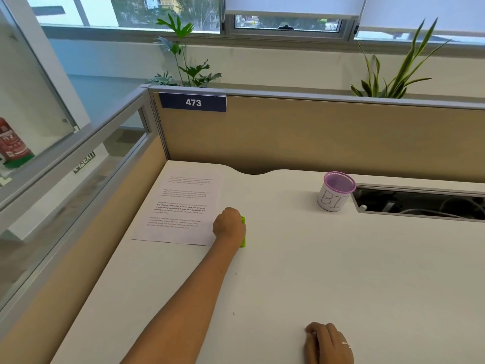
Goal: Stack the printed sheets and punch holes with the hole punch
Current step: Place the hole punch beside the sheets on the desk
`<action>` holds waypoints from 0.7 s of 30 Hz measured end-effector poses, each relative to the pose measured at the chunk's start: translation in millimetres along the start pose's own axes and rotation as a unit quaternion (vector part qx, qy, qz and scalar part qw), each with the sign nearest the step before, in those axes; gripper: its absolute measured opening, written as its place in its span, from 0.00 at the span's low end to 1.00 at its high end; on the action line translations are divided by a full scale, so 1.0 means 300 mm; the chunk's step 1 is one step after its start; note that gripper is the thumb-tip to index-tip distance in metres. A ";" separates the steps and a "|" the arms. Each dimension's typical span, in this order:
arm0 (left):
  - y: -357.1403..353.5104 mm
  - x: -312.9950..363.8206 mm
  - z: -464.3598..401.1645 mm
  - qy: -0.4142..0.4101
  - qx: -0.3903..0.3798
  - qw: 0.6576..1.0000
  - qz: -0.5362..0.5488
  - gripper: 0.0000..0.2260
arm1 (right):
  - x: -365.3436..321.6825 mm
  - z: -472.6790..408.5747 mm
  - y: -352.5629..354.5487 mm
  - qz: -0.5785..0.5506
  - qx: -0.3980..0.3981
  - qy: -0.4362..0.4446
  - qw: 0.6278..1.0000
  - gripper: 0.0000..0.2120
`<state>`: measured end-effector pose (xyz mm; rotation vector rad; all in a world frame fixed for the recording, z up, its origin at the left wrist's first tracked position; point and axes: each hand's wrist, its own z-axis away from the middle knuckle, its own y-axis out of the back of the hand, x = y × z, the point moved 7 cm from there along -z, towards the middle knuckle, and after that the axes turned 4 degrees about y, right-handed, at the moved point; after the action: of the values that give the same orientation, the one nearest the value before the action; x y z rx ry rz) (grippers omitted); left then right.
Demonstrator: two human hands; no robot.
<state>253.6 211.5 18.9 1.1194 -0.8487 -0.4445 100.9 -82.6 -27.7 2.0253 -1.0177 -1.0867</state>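
Observation:
The printed sheets lie flat in the far left corner of the white desk, their edges lined up as one pile. A green hole punch stands at the pile's right edge, mostly hidden under my left hand, which reaches out and grips it from above. My right hand rests on the desk near the front edge, fingers loosely curled and holding nothing.
A purple mesh cup with a paper label stands at the back right, beside an open cable tray slot. Beige partition walls close off the back and left sides. Plants stand behind the partition.

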 end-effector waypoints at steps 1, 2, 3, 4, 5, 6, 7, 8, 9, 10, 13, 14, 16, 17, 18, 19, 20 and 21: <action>-0.003 0.007 0.001 -0.004 0.001 1.000 -0.006 0.08 | 0.004 0.000 -0.003 0.001 -0.004 -0.003 1.000 0.15; -0.003 0.011 0.004 -0.009 0.004 1.000 -0.010 0.07 | 0.009 0.001 -0.007 0.001 -0.007 -0.004 1.000 0.15; -0.002 0.012 0.009 -0.014 0.010 1.000 -0.014 0.08 | 0.013 0.003 -0.012 -0.001 -0.010 -0.004 1.000 0.15; 0.001 0.010 0.017 -0.022 0.018 0.999 -0.021 0.09 | 0.017 0.005 -0.016 -0.004 -0.011 -0.005 1.000 0.15; 0.002 0.005 0.025 -0.037 0.025 0.999 -0.029 0.11 | 0.021 0.007 -0.019 -0.006 -0.013 -0.006 1.000 0.15; -0.002 -0.003 0.032 -0.060 0.029 0.997 -0.031 0.15 | 0.024 0.009 -0.022 -0.006 -0.017 -0.008 1.000 0.15; -0.015 -0.017 0.040 -0.090 0.024 0.996 -0.018 0.20 | 0.027 0.009 -0.024 -0.006 -0.020 -0.009 1.000 0.15; -0.033 -0.035 0.048 -0.122 0.009 0.992 0.012 0.24 | 0.029 0.010 -0.026 -0.006 -0.023 -0.010 1.000 0.15; -0.050 -0.057 0.057 -0.151 -0.009 0.987 0.049 0.27 | 0.030 0.010 -0.028 -0.005 -0.028 -0.011 1.000 0.15; -0.064 -0.081 0.064 -0.176 -0.021 0.981 0.077 0.29 | 0.030 0.011 -0.029 -0.004 -0.032 -0.011 0.999 0.14; -0.095 -0.133 0.073 -0.242 -0.028 0.965 0.098 0.29 | 0.030 0.010 -0.028 -0.007 -0.038 -0.008 0.999 0.14; -0.099 -0.140 0.078 -0.261 -0.027 0.960 0.101 0.29 | 0.029 0.010 -0.027 -0.009 -0.038 -0.007 0.999 0.14; -0.098 -0.147 0.087 -0.284 -0.019 0.952 0.112 0.27 | 0.024 0.009 -0.023 -0.014 -0.035 -0.008 0.999 0.14; -0.096 -0.149 0.090 -0.288 -0.013 0.950 0.118 0.27 | 0.021 0.008 -0.020 -0.015 -0.033 -0.009 0.999 0.15; -0.094 -0.151 0.092 -0.287 -0.007 0.950 0.121 0.26 | 0.017 0.006 -0.017 -0.014 -0.033 -0.009 0.999 0.15; -0.094 -0.153 0.093 -0.283 -0.002 0.951 0.121 0.26 | 0.013 0.003 -0.012 -0.011 -0.033 -0.009 0.999 0.15; -0.094 -0.153 0.093 -0.278 0.002 0.953 0.121 0.26 | 0.009 0.001 -0.007 -0.009 -0.032 -0.007 0.999 0.15; -0.094 -0.153 0.091 -0.274 0.004 0.954 0.121 0.26 | 0.005 -0.001 -0.002 -0.008 -0.030 -0.004 1.000 0.15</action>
<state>206.5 215.9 -18.9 0.8902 -1.4571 -0.5567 101.8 -83.5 -28.6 1.9859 -0.9632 -1.1208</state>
